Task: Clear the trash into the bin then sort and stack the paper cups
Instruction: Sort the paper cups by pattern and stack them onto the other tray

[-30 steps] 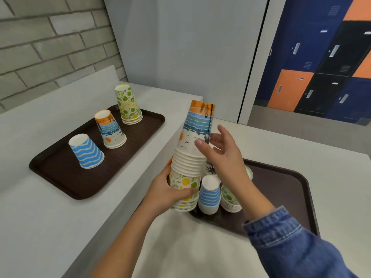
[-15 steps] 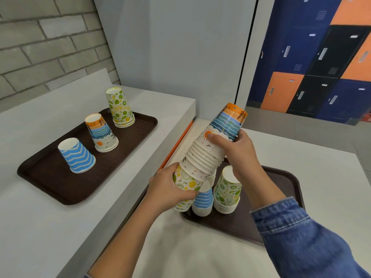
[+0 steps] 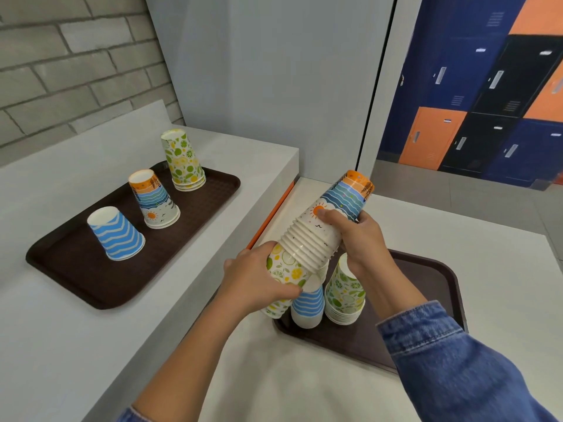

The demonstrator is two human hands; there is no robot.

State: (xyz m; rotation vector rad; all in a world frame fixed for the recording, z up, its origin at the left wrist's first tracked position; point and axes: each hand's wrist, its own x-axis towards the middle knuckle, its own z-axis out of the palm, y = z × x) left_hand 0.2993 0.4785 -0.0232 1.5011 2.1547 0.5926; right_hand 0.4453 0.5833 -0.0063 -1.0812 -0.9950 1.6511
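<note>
A tall stack of nested paper cups (image 3: 316, 239) tilts to the right above the near brown tray (image 3: 426, 300). My left hand (image 3: 259, 281) grips its lower end, a lemon-print cup. My right hand (image 3: 353, 236) grips the upper part, a beach-print cup with an orange base. Under the stack, on the near tray, stand a blue-striped cup (image 3: 307, 306) and a green citrus-print stack (image 3: 345, 290), both upside down. The far brown tray (image 3: 100, 278) on the raised counter carries an upside-down blue zigzag cup (image 3: 115, 233), a beach-print cup (image 3: 154, 199) and a citrus-print stack (image 3: 182, 161).
A raised white counter (image 3: 76, 345) runs along the left with a step down to the lower white table (image 3: 487, 269). An orange strip (image 3: 271, 214) lines the step. A grey wall stands behind, and blue, black and orange lockers (image 3: 487, 86) fill the right background.
The cup stack went from upright to tilted right. My right hand closed round its upper part after hovering beside it with open fingers. My left hand kept hold of the bottom.
</note>
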